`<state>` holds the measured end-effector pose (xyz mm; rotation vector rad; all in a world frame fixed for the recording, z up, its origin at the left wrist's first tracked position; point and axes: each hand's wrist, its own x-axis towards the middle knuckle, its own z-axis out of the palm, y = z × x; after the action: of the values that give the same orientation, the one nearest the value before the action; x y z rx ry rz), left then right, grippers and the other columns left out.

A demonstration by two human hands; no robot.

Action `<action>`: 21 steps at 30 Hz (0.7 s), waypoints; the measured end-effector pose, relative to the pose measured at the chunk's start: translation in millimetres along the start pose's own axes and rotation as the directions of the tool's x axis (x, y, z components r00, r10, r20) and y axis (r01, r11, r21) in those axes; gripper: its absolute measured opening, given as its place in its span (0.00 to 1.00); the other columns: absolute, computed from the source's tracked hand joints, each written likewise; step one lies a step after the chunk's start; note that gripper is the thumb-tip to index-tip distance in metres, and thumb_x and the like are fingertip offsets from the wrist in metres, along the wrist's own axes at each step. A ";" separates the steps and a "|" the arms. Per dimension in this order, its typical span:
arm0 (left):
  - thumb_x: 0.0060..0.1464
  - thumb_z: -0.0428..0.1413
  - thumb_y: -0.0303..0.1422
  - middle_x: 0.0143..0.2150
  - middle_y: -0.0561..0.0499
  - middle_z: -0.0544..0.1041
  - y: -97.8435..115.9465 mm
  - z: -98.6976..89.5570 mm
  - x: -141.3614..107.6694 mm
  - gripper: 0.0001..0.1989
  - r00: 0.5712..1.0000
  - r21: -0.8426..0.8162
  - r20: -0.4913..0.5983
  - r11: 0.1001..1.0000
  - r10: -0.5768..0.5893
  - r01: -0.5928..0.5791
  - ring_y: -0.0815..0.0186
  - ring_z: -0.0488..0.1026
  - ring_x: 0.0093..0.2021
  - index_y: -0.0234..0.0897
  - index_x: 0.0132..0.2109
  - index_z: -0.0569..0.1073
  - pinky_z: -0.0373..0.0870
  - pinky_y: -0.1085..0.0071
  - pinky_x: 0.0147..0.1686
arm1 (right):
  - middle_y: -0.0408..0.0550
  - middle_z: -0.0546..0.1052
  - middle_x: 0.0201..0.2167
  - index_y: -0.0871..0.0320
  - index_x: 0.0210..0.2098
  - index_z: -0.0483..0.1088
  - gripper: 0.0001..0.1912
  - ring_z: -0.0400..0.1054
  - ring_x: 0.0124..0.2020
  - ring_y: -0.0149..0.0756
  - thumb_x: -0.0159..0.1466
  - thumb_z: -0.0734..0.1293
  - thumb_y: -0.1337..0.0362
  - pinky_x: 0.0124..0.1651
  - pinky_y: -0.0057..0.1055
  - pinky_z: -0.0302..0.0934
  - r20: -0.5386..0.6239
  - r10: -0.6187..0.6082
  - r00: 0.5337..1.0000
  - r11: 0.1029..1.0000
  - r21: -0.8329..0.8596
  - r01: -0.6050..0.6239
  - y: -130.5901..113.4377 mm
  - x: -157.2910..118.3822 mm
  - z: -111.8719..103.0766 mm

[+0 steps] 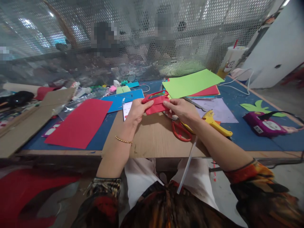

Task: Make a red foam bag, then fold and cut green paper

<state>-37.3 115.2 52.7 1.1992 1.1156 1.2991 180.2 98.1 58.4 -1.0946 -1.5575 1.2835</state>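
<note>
"Both hands are pinching it: left hand (140, 109) on one end, right hand (181, 109) on the other, thumbs on top."

"Pinching what, exactly?"

"Folded red paper (156, 106), up over the far part of the cardboard sheet (147, 139). It should be light and rather limp, I'd say, quick to crease or tear."

"Where would you hold it?"

"By the folded ends, where the layers ought to be stiffer. Gently, so the middle doesn't buckle."

"Anything in the way?"

"Orange-handled scissors (174, 133) close by the right wrist, and what looks like a yellow glue gun (215, 125) beside that forearm. A translucent stick (187, 163) juts past the table edge, where a sleeve could snag it."

"And on the left?"

"A phone (127, 109) just beside the wrist, then a loose red sheet (80, 123). Farther back, a green sheet (197, 83) lies on a stack, right of the paper."
</note>
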 end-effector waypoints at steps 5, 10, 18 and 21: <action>0.38 0.78 0.33 0.33 0.51 0.85 0.5 3.4 -2.1 0.17 0.999 -0.047 -0.005 0.998 -0.037 0.037 0.66 0.79 0.32 0.35 0.36 0.83 0.79 0.67 0.38 | 0.41 0.71 0.20 0.57 0.27 0.73 0.24 0.61 0.21 0.27 0.66 0.77 0.45 0.28 0.30 0.60 -0.006 -0.022 1.000 1.000 -0.008 0.022 -2.2 -1.2 -0.2; 0.40 0.79 0.33 0.33 0.51 0.85 -0.4 -0.1 0.2 0.18 1.000 -0.079 0.017 0.997 -0.023 0.025 0.64 0.83 0.35 0.34 0.38 0.83 0.81 0.65 0.43 | 0.44 0.75 0.23 0.57 0.28 0.73 0.31 0.65 0.22 0.27 0.59 0.79 0.34 0.26 0.28 0.64 0.025 -0.059 0.998 0.998 0.028 0.058 1.3 1.2 -3.6; 0.44 0.80 0.33 0.40 0.44 0.88 5.0 -7.1 4.4 0.19 0.995 -0.280 0.095 0.960 -0.003 0.029 0.55 0.87 0.45 0.33 0.42 0.84 0.84 0.59 0.54 | 0.42 0.75 0.22 0.56 0.30 0.73 0.36 0.67 0.21 0.27 0.57 0.75 0.27 0.23 0.25 0.62 -0.168 -0.277 0.946 0.955 0.058 0.290 7.6 13.4 -10.4; 0.46 0.80 0.35 0.41 0.42 0.89 7.7 -10.8 2.8 0.20 0.990 -0.260 0.144 0.965 0.002 0.036 0.52 0.87 0.49 0.32 0.44 0.85 0.84 0.59 0.55 | 0.39 0.72 0.20 0.56 0.29 0.72 0.35 0.67 0.21 0.26 0.57 0.76 0.28 0.24 0.25 0.63 -0.085 -0.304 0.949 0.940 0.135 0.313 3.8 9.9 -7.5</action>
<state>-48.7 117.4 59.7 1.0637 0.8202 1.2815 184.9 110.0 56.4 -0.7554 -1.4928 1.1178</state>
